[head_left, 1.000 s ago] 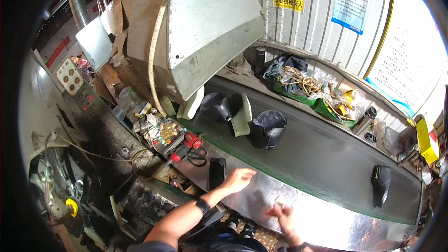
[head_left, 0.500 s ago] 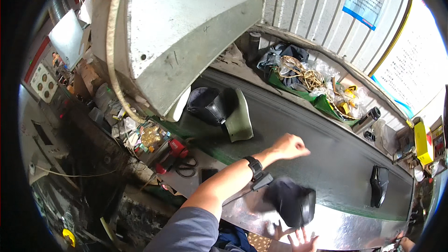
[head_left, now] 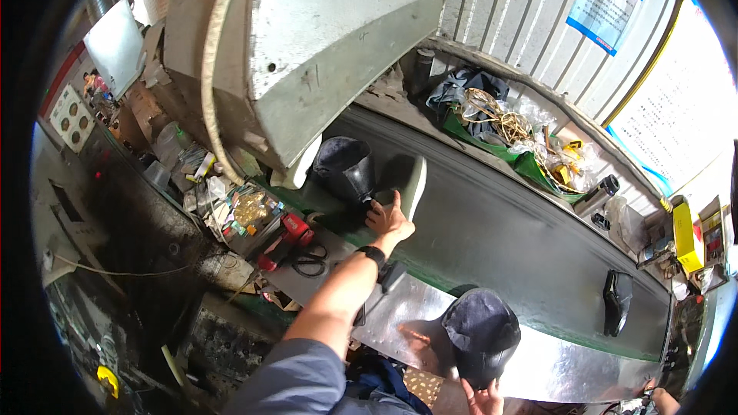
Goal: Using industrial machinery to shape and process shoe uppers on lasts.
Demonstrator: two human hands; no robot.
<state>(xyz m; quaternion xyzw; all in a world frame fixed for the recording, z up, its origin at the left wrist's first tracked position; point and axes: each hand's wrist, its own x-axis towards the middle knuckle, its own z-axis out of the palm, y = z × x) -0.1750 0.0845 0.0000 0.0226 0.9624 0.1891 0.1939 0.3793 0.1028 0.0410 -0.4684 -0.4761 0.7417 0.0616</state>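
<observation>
My left hand (head_left: 390,219) reaches across the conveyor belt, fingers apart, its fingertips at the narrow lower end of a black boot (head_left: 347,173) with a wide dark opening. Right behind that hand, a pale curved panel (head_left: 418,184) stands beside the boot, partly covered by the fingers. A similar black boot (head_left: 483,330) is at the metal ledge in front of me, opening facing up. My right hand (head_left: 484,398) grips its near end from below; part of that hand is cut off by the lower edge. A dark strap and small box sit on my left wrist.
A large pale metal hood (head_left: 338,38) overhangs the belt (head_left: 500,223) at left. Another black piece (head_left: 617,303) lies at right on the belt. A red-and-black tool (head_left: 288,238) rests near clutter on the left. A green sack of scraps (head_left: 530,161) lines the wall.
My left hand has moved left and away from me to the boot beside the hood. The boot in my right hand has turned more upright, its opening now showing. The view has shifted slightly.
</observation>
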